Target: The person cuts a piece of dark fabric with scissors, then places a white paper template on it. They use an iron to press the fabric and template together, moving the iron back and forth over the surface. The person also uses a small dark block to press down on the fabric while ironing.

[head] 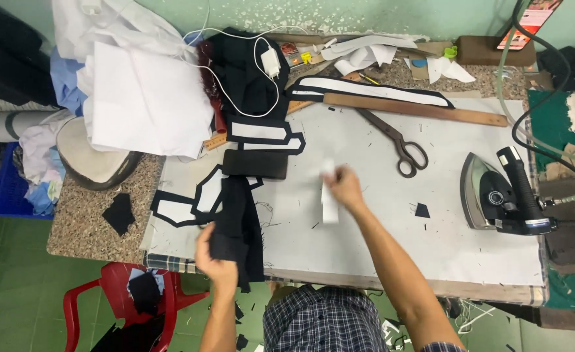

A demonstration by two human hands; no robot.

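Head view shows the left hand [217, 261] clenched around a folded black fabric piece [238, 225] at the near edge of the white pressing cloth [378, 228], the fabric's long axis running away from the person toward the black-and-white collar pieces [189, 202]. The right hand [344, 186] is further out and pinches a narrow white strip [330, 202], blurred, which hangs with its long axis pointing toward the person. The strip lies to the right of the black fabric, apart from it, while the iron [499, 195] and the scissors [398, 146] rest untouched on the right.
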